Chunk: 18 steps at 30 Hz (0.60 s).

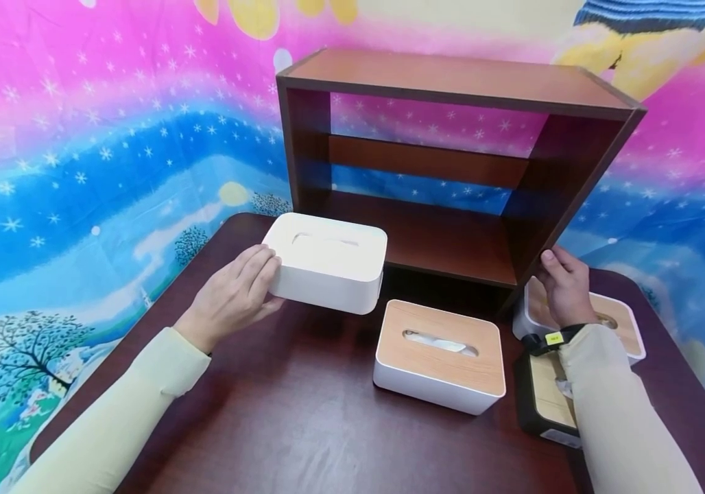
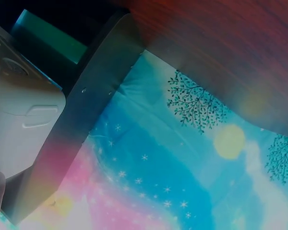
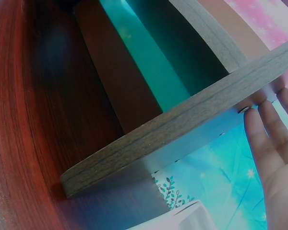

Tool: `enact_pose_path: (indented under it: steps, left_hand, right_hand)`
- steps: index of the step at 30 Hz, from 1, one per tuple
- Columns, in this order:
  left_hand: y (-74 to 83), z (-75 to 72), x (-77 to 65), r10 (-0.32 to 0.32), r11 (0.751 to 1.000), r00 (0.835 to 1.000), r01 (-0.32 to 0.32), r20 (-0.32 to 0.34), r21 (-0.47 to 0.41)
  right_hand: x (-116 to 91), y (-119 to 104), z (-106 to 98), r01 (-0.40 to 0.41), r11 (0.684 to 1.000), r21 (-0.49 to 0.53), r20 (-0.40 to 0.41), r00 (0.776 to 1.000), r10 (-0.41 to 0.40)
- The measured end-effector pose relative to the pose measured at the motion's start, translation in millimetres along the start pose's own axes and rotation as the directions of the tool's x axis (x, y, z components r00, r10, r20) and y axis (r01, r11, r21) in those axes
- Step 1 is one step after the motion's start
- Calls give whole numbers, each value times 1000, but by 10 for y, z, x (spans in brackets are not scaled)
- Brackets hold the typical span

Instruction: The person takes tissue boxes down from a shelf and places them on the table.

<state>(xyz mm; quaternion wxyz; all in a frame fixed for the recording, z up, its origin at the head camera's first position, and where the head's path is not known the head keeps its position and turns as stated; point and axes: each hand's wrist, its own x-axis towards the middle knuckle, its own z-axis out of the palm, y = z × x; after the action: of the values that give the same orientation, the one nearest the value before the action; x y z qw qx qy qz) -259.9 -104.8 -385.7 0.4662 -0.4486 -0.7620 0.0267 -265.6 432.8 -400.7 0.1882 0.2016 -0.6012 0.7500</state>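
Observation:
My left hand [image 1: 233, 295] grips the left end of an all-white tissue box [image 1: 328, 287], which is lifted above the table at the shelf's lower left front. A slot runs along the box's top. In the left wrist view the same tissue box [image 2: 26, 129] appears beside the shelf's side panel [image 2: 93, 88]. At the right, my right hand [image 1: 565, 287] touches the outer side of the brown wooden shelf [image 1: 463, 77]. Its fingers [image 3: 261, 136] lie fairly straight against that side panel [image 3: 192, 127] in the right wrist view.
A white tissue box with a wood-look lid [image 1: 445, 363] stands before the shelf. Behind my right forearm are another white wood-lidded box [image 1: 620, 322] and a black one [image 1: 531, 401], both partly hidden. The dark table [image 1: 278, 418] meets a patterned cloth backdrop [image 1: 112, 151].

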Motion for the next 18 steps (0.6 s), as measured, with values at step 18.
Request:
enact_pose_path:
  steps: [18]
  left_hand:
    - [-17,-61,-141,-18,1000,1000,19,18,-17]
  right_hand:
    - [-4,1,34,20,999,27,10,1000,-20]
